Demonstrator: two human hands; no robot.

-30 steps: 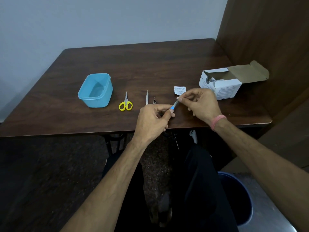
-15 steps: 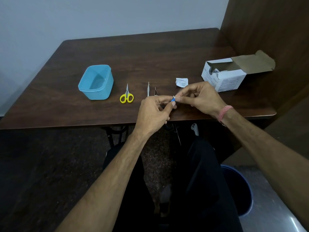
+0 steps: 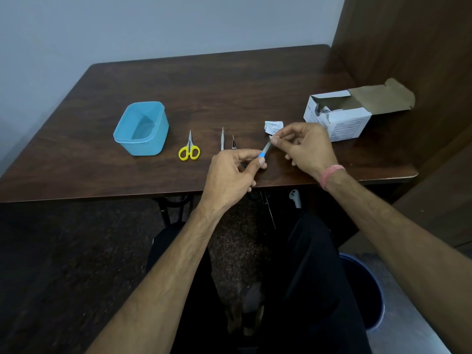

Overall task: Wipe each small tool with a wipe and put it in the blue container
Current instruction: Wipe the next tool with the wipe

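Dark wooden bench (image 3: 102, 159), seen from the head camera. Left hand (image 3: 233, 172): thumb and forefinger pinched on the blue end of a slim tool (image 3: 264, 150), held just above the bench near its front edge, its grey shaft angled up and to the right. Right hand (image 3: 305, 146): fingertips closed on the shaft's upper end, pinching a small white wipe (image 3: 272, 137) against it; most of the wipe is hidden. Pink band (image 3: 332, 173) on the right wrist. Blue container (image 3: 141, 129): upright, open, at the left of the bench, well apart from both hands. Yellow-handled scissors (image 3: 189, 148): flat, just right of the container. Two thin metal tools (image 3: 222, 139) and (image 3: 233, 142): side by side, between the scissors and the left hand. Torn white packet (image 3: 273, 125): flat, just beyond the right hand. White carton (image 3: 339, 117): flap open, at the right. Dark bin (image 3: 362, 297) on the floor, lower right.
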